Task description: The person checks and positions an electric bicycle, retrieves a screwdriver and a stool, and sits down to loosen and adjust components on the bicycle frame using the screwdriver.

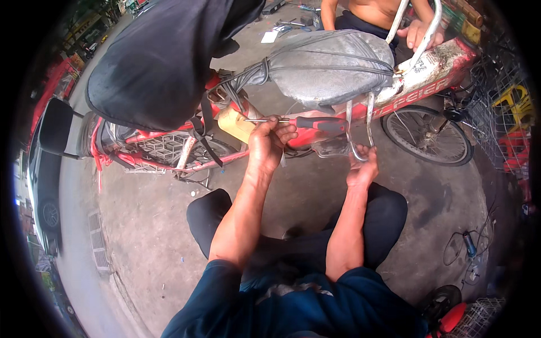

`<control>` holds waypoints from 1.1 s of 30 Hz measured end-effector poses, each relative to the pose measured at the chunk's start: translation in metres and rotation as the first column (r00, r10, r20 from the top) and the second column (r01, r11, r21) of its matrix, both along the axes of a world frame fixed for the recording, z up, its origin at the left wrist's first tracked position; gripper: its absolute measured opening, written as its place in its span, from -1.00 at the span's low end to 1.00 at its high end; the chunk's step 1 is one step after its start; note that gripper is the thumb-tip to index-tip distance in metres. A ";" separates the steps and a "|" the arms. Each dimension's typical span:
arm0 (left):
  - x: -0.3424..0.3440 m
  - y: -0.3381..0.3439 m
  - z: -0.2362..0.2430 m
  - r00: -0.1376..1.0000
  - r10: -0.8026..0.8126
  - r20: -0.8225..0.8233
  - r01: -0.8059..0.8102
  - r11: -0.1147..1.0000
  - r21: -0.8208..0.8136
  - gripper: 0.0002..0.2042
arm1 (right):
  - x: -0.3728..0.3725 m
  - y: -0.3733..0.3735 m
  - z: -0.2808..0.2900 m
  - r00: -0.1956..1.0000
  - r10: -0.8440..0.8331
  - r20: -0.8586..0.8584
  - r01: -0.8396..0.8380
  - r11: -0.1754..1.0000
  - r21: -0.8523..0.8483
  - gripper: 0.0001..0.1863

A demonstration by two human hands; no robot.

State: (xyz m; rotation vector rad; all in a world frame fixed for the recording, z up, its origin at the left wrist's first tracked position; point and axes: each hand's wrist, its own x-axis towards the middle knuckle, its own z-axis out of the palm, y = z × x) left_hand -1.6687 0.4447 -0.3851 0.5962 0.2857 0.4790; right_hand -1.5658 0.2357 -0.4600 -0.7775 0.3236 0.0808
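Note:
My left hand (265,145) is closed around a screwdriver (322,123) with a red and black handle. Its metal shaft points left toward a yellow panel (234,124) on a red electric bike (414,94), and the handle reaches right. My right hand (362,168) grips the lower bend of a bent metal tube (370,115) that hangs below the bike's grey seat (327,65). Cords are wrapped around this worn seat. Across the bike, another person's hand (416,35) rests by a white metal rail (425,42) behind the seat.
A black cover (155,67) drapes over the bike's front at left. The bike's rear wheel (428,135) stands at right, near wire baskets (499,107). Tools (293,23) lie on the ground beyond. A blue corded tool (469,245) lies at lower right.

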 end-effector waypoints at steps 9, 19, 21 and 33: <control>0.013 -0.003 0.004 0.996 0.090 0.020 -0.089 0.994 -0.062 -0.88 | -0.002 -0.001 0.006 1.000 -0.027 0.003 0.027 1.000 0.008 -0.74; 0.012 0.006 0.000 0.990 0.142 0.026 -0.141 0.989 -0.037 -0.86 | -0.001 0.001 0.003 0.999 -0.046 0.011 0.047 0.995 -0.083 -0.67; 0.015 0.009 0.000 0.991 0.131 0.041 -0.129 0.991 -0.036 -0.86 | -0.018 0.011 0.017 0.985 -0.140 -0.104 0.125 0.982 -0.139 -0.62; 0.014 0.011 0.005 0.986 0.145 0.076 -0.141 0.988 -0.056 -0.89 | -0.015 0.091 0.104 0.869 0.455 0.194 -0.399 0.876 -0.270 -0.67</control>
